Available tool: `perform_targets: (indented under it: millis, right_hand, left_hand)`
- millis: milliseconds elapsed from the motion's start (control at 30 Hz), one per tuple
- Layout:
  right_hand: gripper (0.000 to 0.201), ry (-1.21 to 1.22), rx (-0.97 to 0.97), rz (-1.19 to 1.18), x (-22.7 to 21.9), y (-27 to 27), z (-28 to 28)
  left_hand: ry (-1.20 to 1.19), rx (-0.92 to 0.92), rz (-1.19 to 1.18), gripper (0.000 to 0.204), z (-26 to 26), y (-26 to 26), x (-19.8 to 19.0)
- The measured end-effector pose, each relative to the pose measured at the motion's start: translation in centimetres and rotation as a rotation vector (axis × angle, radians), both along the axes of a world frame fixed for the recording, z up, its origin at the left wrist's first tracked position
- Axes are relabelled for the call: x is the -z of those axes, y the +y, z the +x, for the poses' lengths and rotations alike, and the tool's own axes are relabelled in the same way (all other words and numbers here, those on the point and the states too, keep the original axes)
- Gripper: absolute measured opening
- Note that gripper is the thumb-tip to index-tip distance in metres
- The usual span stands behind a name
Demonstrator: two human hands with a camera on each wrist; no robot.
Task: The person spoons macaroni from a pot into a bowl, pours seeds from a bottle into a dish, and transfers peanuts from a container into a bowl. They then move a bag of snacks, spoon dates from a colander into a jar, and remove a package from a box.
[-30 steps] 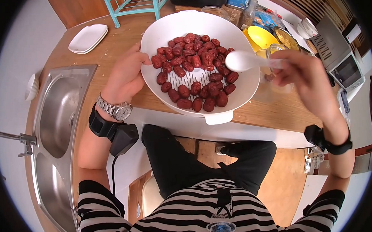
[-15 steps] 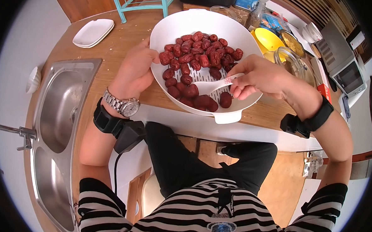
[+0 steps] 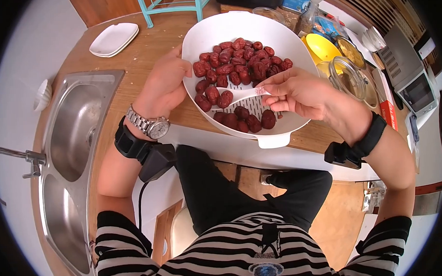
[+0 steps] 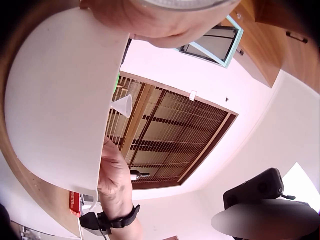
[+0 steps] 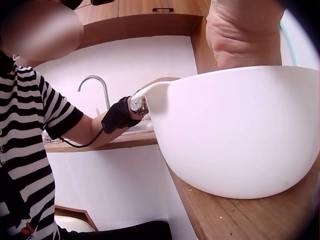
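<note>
Your right hand (image 3: 303, 94) pinches the spoon (image 3: 244, 94) inside the bowl (image 3: 226, 28); your left hand (image 3: 164, 83) grips its rim. Tilt the spoon and dates (image 3: 225, 99) at its tip could roll off.

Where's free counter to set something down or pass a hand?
Widest bare patch, crumbs aside: wooden counter between the plates, sink and left hand. Narrower: front strip between the white bowl and right wrist. Crowded: behind the wrist, with yellow bowl, glass jar, packets.
</note>
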State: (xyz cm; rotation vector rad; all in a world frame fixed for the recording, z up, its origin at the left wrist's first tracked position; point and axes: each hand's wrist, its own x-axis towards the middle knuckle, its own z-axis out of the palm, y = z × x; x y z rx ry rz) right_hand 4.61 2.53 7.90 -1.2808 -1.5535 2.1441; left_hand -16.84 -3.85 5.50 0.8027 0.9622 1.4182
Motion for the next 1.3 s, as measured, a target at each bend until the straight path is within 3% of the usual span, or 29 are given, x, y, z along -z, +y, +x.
perform_targets:
  millis: [300, 433, 667, 700, 800, 833, 900, 933, 967, 1033, 1100, 1300]
  right_hand:
    - [0.017, 0.238, 0.122, 0.018, -3.4, -0.3, 4.1]
    - [0.018, 0.318, 0.231, 0.147, -6.0, -0.7, 8.2]
    - [0.025, 0.079, 0.476, 0.67, -9.3, -1.6, 16.0]
    - [0.025, 0.079, 0.478, 0.669, -9.2, -1.6, 16.5]
    - [0.023, -0.32, 0.392, 1.085, -8.8, -1.9, 17.3]
    - [0.023, -0.319, 0.392, 1.085, -8.6, -2.0, 17.2]
    - [0.022, -0.515, 0.329, 1.471, -8.3, -2.2, 16.8]
    - [0.022, -0.49, 0.343, 1.496, -8.5, -2.2, 16.1]
    - [0.022, -0.488, 0.34, 1.497, -8.7, -2.3, 15.3]
    - [0.022, -0.252, 0.276, 1.309, -8.9, -2.5, 13.2]
    - [0.021, -0.208, 0.194, 1.139, -8.4, -2.8, 10.3]
    - [0.018, -0.374, -0.217, 0.783, -5.1, -1.9, 4.2]
  left_hand:
    - [-0.011, -0.034, -0.045, 0.061, 0.2, 0.0, -0.1]
    - [-0.016, -0.009, -0.007, 0.062, -0.1, 0.1, 0.1]
    - [-0.011, -0.039, -0.062, 0.063, 0.0, 0.0, -0.1]
    - [-0.008, -0.052, -0.067, 0.063, 0.0, 0.0, 0.0]
    - [-0.017, -0.047, -0.072, 0.063, -0.2, 0.1, 0.1]
    - [-0.017, -0.047, -0.072, 0.063, -0.1, 0.1, 0.0]
    - [-0.02, -0.028, -0.05, 0.063, 0.1, -0.1, -0.3]
    - [-0.02, -0.03, -0.05, 0.063, 0.0, 0.0, -0.3]
    - [-0.016, -0.02, -0.047, 0.062, -0.1, 0.0, -0.2]
    - [-0.015, -0.013, -0.044, 0.061, 0.0, -0.1, -0.2]
    - [-0.021, -0.036, -0.055, 0.06, 0.2, -0.2, -0.5]
    - [-0.042, 0.002, -0.018, 0.058, -0.2, -0.1, -0.1]
